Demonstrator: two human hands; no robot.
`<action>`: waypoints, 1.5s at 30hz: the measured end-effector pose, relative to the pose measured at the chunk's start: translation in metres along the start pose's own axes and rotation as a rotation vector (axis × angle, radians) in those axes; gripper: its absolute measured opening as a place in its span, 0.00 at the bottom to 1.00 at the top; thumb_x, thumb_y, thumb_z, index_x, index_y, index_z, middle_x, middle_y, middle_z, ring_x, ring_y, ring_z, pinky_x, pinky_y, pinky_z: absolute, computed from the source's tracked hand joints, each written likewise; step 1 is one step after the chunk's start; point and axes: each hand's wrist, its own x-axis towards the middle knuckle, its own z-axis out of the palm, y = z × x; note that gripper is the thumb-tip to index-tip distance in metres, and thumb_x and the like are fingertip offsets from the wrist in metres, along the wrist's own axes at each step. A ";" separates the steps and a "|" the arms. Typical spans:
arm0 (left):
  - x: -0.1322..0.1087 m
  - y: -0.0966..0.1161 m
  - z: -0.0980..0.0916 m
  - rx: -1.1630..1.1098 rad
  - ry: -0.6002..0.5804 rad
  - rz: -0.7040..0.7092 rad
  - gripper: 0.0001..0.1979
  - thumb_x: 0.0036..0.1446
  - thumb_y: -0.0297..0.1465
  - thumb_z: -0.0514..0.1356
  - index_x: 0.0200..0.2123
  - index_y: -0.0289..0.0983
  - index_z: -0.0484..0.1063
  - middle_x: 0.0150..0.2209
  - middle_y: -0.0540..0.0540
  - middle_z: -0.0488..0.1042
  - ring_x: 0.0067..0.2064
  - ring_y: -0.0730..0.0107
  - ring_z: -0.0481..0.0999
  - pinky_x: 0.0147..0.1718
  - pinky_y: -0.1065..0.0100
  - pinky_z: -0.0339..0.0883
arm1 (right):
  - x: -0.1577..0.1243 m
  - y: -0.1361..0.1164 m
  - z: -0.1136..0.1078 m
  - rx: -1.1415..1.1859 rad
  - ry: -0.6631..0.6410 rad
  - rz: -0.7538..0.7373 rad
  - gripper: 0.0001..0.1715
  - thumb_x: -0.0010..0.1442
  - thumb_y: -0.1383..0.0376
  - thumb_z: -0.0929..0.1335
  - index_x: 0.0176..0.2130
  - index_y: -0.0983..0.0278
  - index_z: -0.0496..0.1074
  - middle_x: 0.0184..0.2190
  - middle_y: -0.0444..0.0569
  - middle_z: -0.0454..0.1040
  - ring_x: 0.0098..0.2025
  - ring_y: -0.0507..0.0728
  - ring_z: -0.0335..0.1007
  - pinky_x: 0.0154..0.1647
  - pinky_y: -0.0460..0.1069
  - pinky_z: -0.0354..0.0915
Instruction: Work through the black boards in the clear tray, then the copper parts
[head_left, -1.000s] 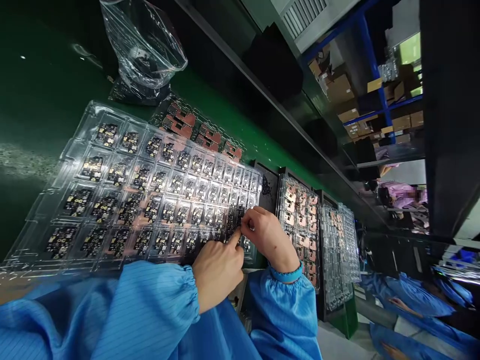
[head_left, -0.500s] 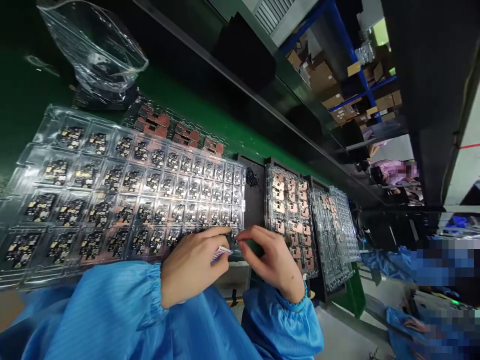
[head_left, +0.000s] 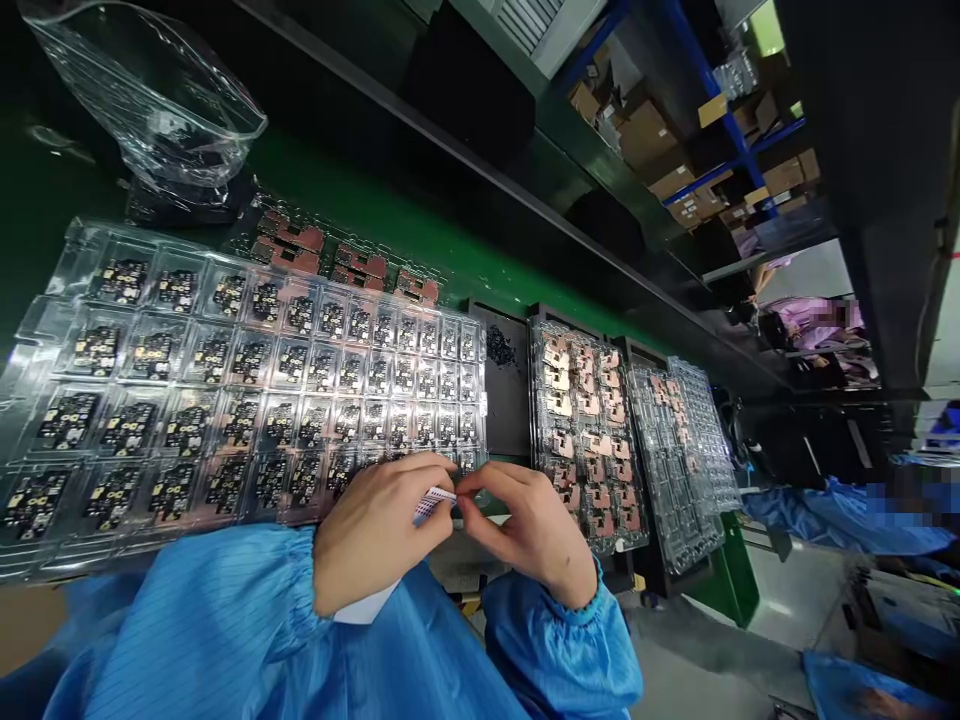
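We find both bare hands drawn together at the lower middle of the view, just off the near edge of a clear, ribbed plastic blister tray [head_left: 82,245]. Between them is a narrow white paper strip [head_left: 433,505] with fine printed marks. The left hand [head_left: 379,535] is curled closed, its thumb and fingertips pinching the strip's near part, while the right hand [head_left: 536,530] closes its fingertips on the far end. We judge the strip very light and flimsy, apt to curl or crease, so the ends or edges look like the safest places to hold it; the pinch leaves little of it showing. A loose white paper sheet [head_left: 367,605] pokes out under the left wrist, beside a blue striped smock sleeve [head_left: 180,630]. The tray's pockets hold rows of small black circuit modules [head_left: 300,420] with gold pads, which look stiff but delicate. Beyond the right hand lies a clear tray of copper-coloured parts [head_left: 581,430], next to a black tray [head_left: 506,385] holding a small dark heap [head_left: 499,345]. Farther up the green workbench [head_left: 337,185] sits a crumpled clear plastic bag [head_left: 142,100].
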 end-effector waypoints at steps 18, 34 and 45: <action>0.003 0.000 0.000 0.002 -0.011 0.021 0.10 0.62 0.26 0.55 0.38 0.41 0.77 0.48 0.52 0.78 0.50 0.62 0.79 0.51 0.61 0.70 | 0.007 -0.004 0.001 -0.079 0.011 -0.053 0.08 0.61 0.74 0.67 0.35 0.62 0.73 0.29 0.44 0.73 0.31 0.53 0.71 0.34 0.46 0.63; 0.019 0.025 0.017 0.553 -0.114 0.111 0.13 0.59 0.26 0.51 0.37 0.35 0.76 0.71 0.47 0.59 0.32 0.57 0.82 0.31 0.51 0.78 | 0.048 0.039 -0.021 -0.236 -0.045 0.204 0.08 0.65 0.73 0.66 0.34 0.62 0.70 0.31 0.45 0.69 0.31 0.54 0.66 0.35 0.47 0.60; 0.025 0.027 0.014 0.544 -0.166 0.099 0.14 0.59 0.27 0.54 0.43 0.30 0.78 0.69 0.35 0.62 0.33 0.55 0.83 0.31 0.54 0.77 | 0.061 0.034 -0.020 -0.347 -0.156 0.251 0.11 0.61 0.78 0.68 0.32 0.64 0.69 0.29 0.43 0.66 0.29 0.53 0.63 0.33 0.47 0.56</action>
